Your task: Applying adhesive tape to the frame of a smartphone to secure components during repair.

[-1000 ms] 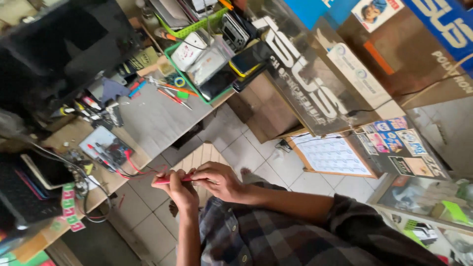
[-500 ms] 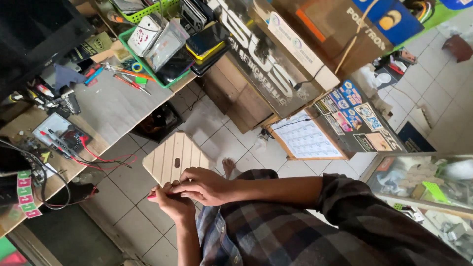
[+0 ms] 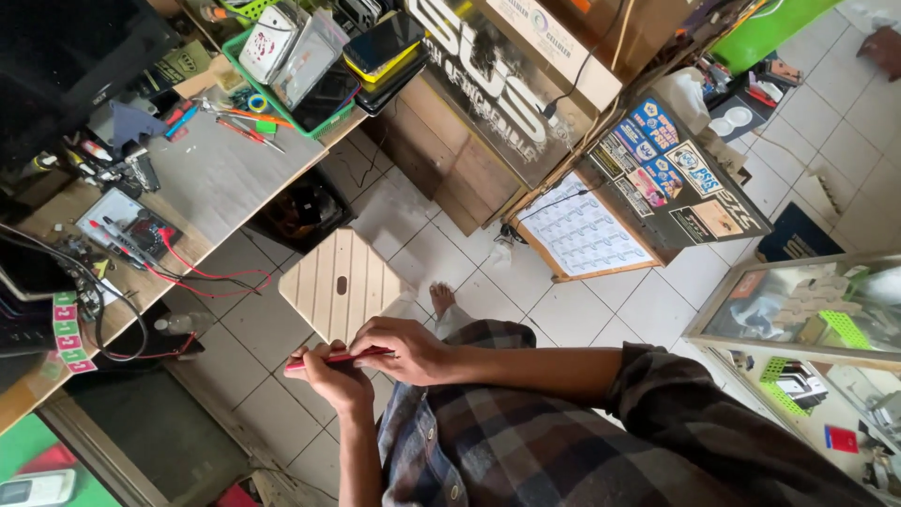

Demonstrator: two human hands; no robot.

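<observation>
My left hand (image 3: 330,377) and my right hand (image 3: 405,349) meet in front of my plaid shirt, both gripping a thin red flat object (image 3: 338,358) seen edge-on. The left hand holds its left end from below. The right hand's fingers curl over its right end. What the object is cannot be made out. Just beyond the hands stands a pale wooden slatted stool (image 3: 340,284) on the white tiled floor, and my bare foot (image 3: 440,299) rests beside it.
A workbench (image 3: 225,178) at the left carries tools, a meter with red leads (image 3: 131,230) and a green basket of phones (image 3: 314,70). Cardboard boxes and a sticker-covered cabinet (image 3: 671,188) stand ahead. A glass display case (image 3: 807,319) is at the right.
The view has swung, so the bench slid left and the stool came into fuller sight. Both hands stay together on the red object, close to my body.
</observation>
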